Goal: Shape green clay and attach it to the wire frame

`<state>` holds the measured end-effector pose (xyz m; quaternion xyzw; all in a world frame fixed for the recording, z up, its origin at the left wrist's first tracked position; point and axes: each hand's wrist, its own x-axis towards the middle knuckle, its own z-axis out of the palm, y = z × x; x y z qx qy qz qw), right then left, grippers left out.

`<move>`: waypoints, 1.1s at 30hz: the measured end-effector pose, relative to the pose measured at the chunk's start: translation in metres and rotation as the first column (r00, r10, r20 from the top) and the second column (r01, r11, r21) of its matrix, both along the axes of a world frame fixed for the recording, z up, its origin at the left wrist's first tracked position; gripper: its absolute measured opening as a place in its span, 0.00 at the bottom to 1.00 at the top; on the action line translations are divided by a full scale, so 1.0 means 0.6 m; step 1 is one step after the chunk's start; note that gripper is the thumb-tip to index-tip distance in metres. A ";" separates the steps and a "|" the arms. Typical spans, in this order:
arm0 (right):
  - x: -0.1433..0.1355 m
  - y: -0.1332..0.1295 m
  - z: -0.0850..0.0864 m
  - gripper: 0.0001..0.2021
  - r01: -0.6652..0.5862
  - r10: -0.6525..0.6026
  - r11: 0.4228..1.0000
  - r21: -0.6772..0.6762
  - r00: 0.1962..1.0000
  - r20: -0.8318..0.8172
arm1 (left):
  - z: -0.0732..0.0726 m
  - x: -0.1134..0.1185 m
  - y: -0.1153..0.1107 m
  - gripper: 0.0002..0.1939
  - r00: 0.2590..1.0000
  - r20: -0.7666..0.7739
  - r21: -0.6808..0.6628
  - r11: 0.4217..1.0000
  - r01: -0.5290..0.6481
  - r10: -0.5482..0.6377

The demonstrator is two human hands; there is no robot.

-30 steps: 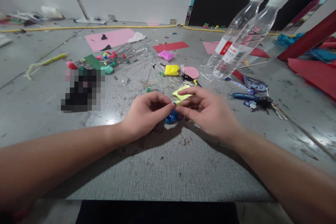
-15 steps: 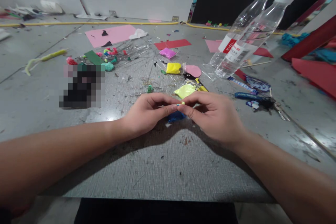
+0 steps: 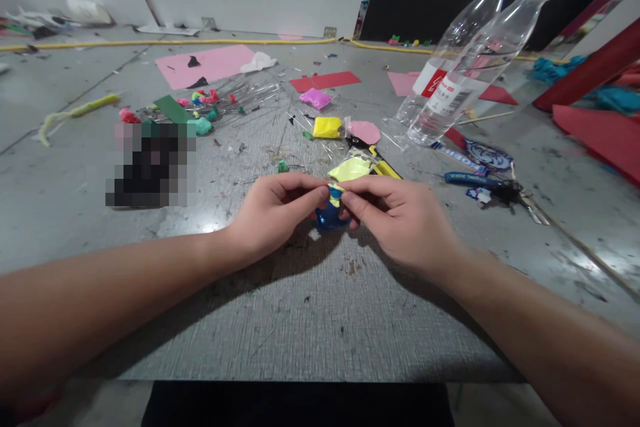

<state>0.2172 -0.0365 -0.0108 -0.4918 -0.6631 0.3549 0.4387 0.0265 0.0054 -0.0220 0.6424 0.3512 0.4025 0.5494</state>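
Observation:
Between both hands is a small piece of yellow and blue modelling clay point(image 3: 335, 194), held above the table. My left hand point(image 3: 280, 213) pinches its left side between thumb and forefinger. On the right edge, my right hand point(image 3: 400, 217) grips it the same way. A blue clay packet point(image 3: 330, 218) lies just below the fingers, partly covered by them. Right behind the hands rests a pale yellow-green clay packet point(image 3: 350, 169). Farther back are a bright yellow packet point(image 3: 327, 127) and a purple packet point(image 3: 315, 99).
Two clear water bottles point(image 3: 440, 100) stand at the back right. Keys on a blue strap point(image 3: 470, 179) lie to the right. At the left are a blurred-out dark object point(image 3: 150, 170), coloured clay bits point(image 3: 204, 125) and pink paper point(image 3: 210, 65). Red paper point(image 3: 325, 82) lies farther back.
The clay piece has turned between my fingers and shows more of its blue and yellow face. My hands have parted slightly, uncovering more of the blue packet. The view has shifted a little.

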 end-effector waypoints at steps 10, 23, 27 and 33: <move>0.001 0.005 -0.004 0.19 -0.045 0.028 0.994 -0.101 0.987 -0.160 | -0.001 0.001 -0.007 0.05 0.998 -0.053 0.043 0.999 0.021 -0.019; 0.005 0.013 -0.005 0.17 -0.047 0.022 0.990 -0.129 0.982 -0.186 | -0.006 0.003 0.003 0.08 0.995 0.083 -0.030 0.997 0.064 -0.061; 0.005 0.015 -0.006 0.17 -0.085 0.050 0.987 -0.137 0.969 -0.242 | -0.002 0.002 0.003 0.06 0.999 -0.025 -0.051 0.998 0.037 -0.039; 0.001 0.010 -0.014 0.11 0.006 -0.019 0.997 -0.082 0.987 -0.161 | 0.001 0.000 -0.002 0.09 0.998 -0.013 -0.113 0.992 0.054 -0.056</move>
